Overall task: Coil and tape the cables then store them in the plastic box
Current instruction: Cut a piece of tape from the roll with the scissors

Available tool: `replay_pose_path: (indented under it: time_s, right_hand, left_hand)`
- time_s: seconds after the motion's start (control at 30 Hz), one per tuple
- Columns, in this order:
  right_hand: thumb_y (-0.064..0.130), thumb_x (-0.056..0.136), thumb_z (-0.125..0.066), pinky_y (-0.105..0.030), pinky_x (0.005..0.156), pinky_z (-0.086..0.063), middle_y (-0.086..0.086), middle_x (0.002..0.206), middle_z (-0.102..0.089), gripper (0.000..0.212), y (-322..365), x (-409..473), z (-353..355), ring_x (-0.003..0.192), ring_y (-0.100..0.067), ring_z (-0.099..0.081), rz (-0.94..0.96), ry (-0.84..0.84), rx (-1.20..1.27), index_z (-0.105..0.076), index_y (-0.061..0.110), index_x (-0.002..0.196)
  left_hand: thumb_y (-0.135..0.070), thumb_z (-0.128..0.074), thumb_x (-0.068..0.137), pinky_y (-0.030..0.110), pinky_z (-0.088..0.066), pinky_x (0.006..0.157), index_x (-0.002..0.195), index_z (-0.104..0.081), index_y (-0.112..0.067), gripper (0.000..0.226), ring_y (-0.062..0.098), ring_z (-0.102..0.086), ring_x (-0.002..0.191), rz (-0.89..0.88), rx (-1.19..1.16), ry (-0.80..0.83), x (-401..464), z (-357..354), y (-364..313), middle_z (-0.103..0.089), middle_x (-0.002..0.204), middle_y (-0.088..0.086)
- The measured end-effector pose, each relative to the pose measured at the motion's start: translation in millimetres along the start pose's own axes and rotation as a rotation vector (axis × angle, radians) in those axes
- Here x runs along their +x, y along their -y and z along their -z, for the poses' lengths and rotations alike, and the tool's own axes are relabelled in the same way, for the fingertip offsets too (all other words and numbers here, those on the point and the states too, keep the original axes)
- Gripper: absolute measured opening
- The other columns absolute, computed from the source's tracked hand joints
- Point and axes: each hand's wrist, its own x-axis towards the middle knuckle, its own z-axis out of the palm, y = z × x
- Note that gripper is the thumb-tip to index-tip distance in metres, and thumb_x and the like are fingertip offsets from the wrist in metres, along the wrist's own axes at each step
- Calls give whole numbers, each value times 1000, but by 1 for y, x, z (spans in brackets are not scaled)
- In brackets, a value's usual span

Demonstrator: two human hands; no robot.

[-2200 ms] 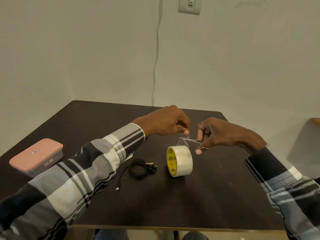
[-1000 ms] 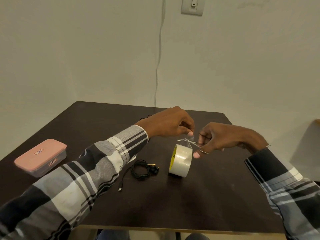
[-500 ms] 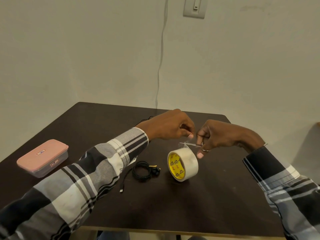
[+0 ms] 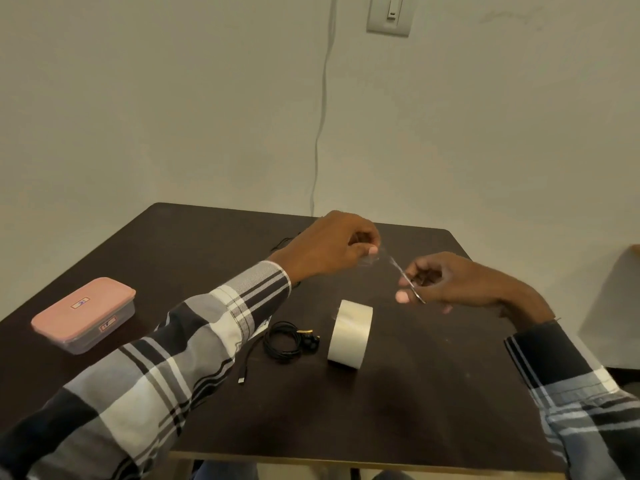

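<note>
- A dark brown table (image 4: 415,427) fills the lower scene, its far edge against a pale wall.
- A pink-lidded plastic box (image 4: 83,313), lid on, sits at the table's left side, well apart from both hands.
- The person's left hand (image 4: 332,249), in a plaid sleeve, is raised over the middle of the table; thumb and fingers pinch a small clear piece of tape (image 4: 372,259).
- The right hand (image 4: 446,282) is raised to the right of the left hand, apart from it, fingers curled around small metal scissors (image 4: 407,280) whose blades point up and left toward the tape piece.
- The roll of clear packing tape (image 4: 350,334) stands on its edge on the table, below and between the two hands, touched by neither.
- A coiled black cable (image 4: 285,341) lies just left of the roll, on the near side of the left hand, untouched; one loose end with a plug (image 4: 242,379) trails toward the near edge.
- A thin wire (image 4: 320,109) runs down the wall behind the table, beside a wall switch (image 4: 389,13).
</note>
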Motion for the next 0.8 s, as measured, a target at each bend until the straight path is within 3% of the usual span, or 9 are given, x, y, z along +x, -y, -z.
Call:
replay_pose_path:
  time_s: [0.1,0.27,0.4,0.5,0.6,0.67,0.8]
  right_hand:
    - [42,75,-84,-27,58,-53,-1,75,-64,33,-17,-9,-48,68,-9,-58,-14,-257,289,-72,16,90]
    - [24,82,-80,-28,59,-54,-15,88,-73,20,-32,-18,-120,72,-12,-65,-136,-316,551,-73,10,95]
    - [8,90,-68,-22,52,-49,-18,90,-76,14,-25,-10,-138,73,-23,-65,-159,-315,718,-72,1,102]
    - [6,94,-61,-25,55,-47,-12,95,-78,17,-18,-6,-142,75,-19,-68,-181,-278,855,-75,8,105]
    - [5,94,-56,-33,70,-50,-11,96,-77,22,-16,-5,-139,79,-18,-68,-190,-227,1052,-75,7,105]
    - [10,89,-60,-37,78,-51,-12,97,-76,21,-18,-6,-135,85,-20,-68,-195,-206,1128,-76,6,103]
    - [26,82,-68,-37,77,-52,-14,99,-72,27,-25,-8,-126,90,-23,-65,-190,-171,1227,-78,7,96]
  left_hand:
    - [-14,-62,93,22,-49,82,110,-67,-15,18,10,-60,91,178,-32,-138,-29,-35,18,-64,104,-2]
    - [-25,-71,88,14,-47,79,117,-64,-14,31,7,-61,94,279,-191,-108,-61,-70,32,-62,108,-3]
    - [-25,-73,87,25,-54,83,115,-65,-13,32,9,-63,91,227,-155,-180,-59,-75,33,-63,106,0]
    - [-28,-70,89,17,-50,80,117,-63,-14,32,8,-62,93,247,-138,-189,-60,-76,35,-63,109,-1]
    - [-30,-71,89,12,-44,79,121,-62,-14,37,8,-61,96,261,-119,-195,-63,-77,38,-61,111,-2]
    - [-31,-71,88,13,-44,80,123,-61,-14,40,9,-60,98,273,-114,-190,-66,-78,41,-60,113,-2]
    - [-32,-71,88,10,-41,79,126,-59,-14,43,9,-60,99,289,-103,-196,-67,-81,45,-59,116,-1]
